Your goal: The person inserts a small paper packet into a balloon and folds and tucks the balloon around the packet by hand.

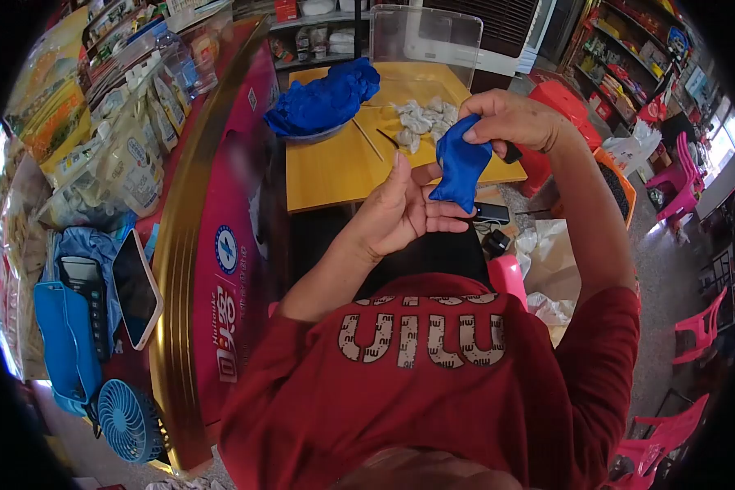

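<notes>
A small blue fabric piece, shaped like a fish with a flared lower end, (463,167) hangs from my right hand (510,120), whose thumb and fingers pinch its top. My left hand (404,206) is spread, palm up, with its fingers behind and under the lower end of the blue piece. Beyond the hands, a heap of blue fabric pieces (327,96) lies at the back left of the yellow table (318,180). White stuffing (423,121) sits on the table just behind the blue piece. A thin stick (368,140) lies between the heap and the stuffing.
A counter with gold trim (175,327) runs along the left, carrying a tablet (137,290), a blue fan (128,420) and packaged goods (126,167). A phone (492,213) lies near the table's right front edge. Pink chairs (684,180) stand at the right.
</notes>
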